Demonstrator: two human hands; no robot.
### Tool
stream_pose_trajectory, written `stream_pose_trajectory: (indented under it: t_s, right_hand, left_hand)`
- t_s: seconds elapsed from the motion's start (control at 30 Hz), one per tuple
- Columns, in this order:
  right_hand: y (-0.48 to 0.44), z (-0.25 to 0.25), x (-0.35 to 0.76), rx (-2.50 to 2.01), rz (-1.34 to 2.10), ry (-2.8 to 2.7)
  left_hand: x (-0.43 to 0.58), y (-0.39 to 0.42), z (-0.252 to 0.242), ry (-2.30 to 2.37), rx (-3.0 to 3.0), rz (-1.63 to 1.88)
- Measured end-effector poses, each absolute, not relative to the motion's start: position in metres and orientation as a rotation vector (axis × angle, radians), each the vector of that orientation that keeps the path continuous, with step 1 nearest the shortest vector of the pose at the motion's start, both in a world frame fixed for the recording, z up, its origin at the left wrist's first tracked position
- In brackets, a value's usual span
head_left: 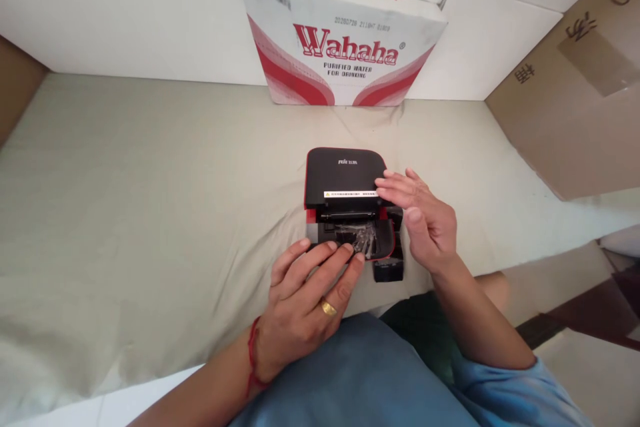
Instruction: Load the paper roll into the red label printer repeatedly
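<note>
A black case with red trim (345, 177) lies on the cloth, its lid raised and bearing white lettering and a white warning strip. Crinkled clear plastic (367, 237) shows inside the lower part. My left hand (310, 290), with a gold ring and a red wrist cord, rests its stretched fingers along the case's front edge. At the lid's right edge, the fingertips of my right hand (425, 220) touch it, fingers extended and thumb apart. A dark, glossy object (389, 270) sits partly beneath the case's right side; its kind is unclear.
Pale beige cloth (150, 180) covers the surface under the case. Behind stands a red-and-white Wahaha water carton (350, 33) among white boxes (140, 13). A brown cardboard box (575, 100) borders the right side, and another brown edge (17, 87) shows at far left.
</note>
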State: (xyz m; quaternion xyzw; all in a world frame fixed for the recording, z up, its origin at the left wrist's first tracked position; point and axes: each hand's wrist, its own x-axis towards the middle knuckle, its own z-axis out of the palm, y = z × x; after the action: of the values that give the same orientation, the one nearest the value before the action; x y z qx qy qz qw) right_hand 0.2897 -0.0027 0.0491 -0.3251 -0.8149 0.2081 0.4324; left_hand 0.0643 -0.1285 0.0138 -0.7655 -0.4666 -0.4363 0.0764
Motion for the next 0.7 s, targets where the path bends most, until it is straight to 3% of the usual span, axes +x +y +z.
stream_pose_trajectory:
  t_s: [0.53, 0.7]
  right_hand:
    - [-0.024, 0.029, 0.282, -0.840, 0.361, -2.040]
    - [-0.037, 0.026, 0.276, -0.989, 0.351, -2.007]
  left_hand:
    - [0.033, -0.109, 0.030, -1.274, -2.557, -1.413]
    - [0.009, -0.090, 0.029, -1.596, -2.461, -1.630]
